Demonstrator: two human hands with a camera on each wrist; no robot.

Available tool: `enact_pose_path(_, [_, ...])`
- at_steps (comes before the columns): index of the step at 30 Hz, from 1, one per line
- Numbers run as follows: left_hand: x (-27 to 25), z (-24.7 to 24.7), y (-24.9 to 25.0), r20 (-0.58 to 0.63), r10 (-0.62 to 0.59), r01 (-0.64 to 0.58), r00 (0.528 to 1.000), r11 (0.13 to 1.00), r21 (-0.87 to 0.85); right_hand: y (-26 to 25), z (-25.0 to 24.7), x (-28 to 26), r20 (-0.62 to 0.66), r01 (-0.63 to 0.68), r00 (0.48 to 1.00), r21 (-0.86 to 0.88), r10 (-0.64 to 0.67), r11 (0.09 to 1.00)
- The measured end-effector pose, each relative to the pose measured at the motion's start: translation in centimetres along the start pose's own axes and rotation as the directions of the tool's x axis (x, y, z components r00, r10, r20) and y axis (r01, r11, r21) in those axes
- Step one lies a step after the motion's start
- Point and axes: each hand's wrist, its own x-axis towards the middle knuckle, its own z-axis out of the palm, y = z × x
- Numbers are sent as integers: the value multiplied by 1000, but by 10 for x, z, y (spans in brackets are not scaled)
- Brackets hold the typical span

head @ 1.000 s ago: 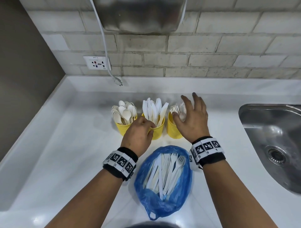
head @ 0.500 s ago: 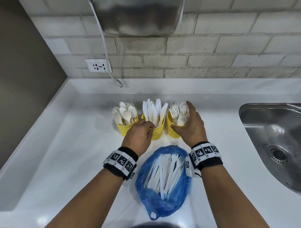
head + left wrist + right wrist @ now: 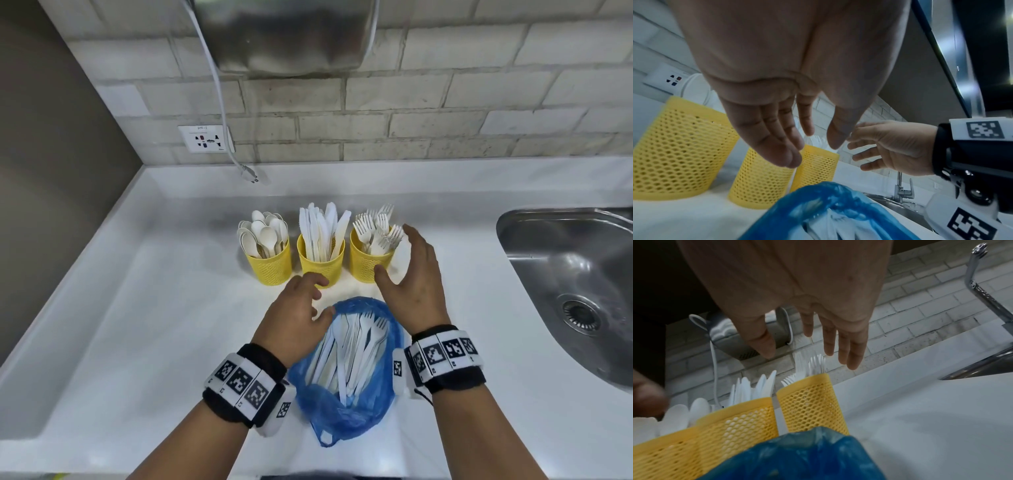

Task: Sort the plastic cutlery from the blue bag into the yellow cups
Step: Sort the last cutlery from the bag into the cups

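Both hands are empty with loose fingers: the left hand hovers at the mouth of the blue bag, and the right hand is spread just beside the right yellow cup, which holds forks. White plastic cutlery lies inside the bag on the surface, near the three cups. I judge these pieces are very light, thin and slippery, so pinch one by its handle while the soft bag is kept still.
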Motion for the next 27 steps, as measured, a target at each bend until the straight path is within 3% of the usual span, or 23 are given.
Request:
enact_pose_path(4, [-18, 11, -3, 141, -41, 41, 989, 999, 6, -6, -9, -22, -59, 85, 995, 9, -85, 996])
enact_pose_path(8, [-30, 23, -4, 251, -99, 90, 963, 995, 50, -12, -20, -47, 92, 121, 988, 49, -125, 991])
enact_pose_path(12, [-40, 34, -3, 202, -116, 116, 973, 993, 15, -10, -21, -70, 325, 176, 931, -6, -165, 984])
enact_pose_path(17, [-50, 46, -2, 185, -174, 164, 967, 984, 72, 7, -21, -87, 637, 182, 765, -66, -99, 981])
enact_pose_path(20, [-59, 52, -1, 165, -236, 208, 957, 963, 174, 16, -27, -95, 694, 220, 718, -147, -58, 964])
enact_pose_path(27, [-64, 64, 3, 84, -356, 309, 931, 888, 341, 29, -30, -100, 716, 330, 695, -400, 67, 855])
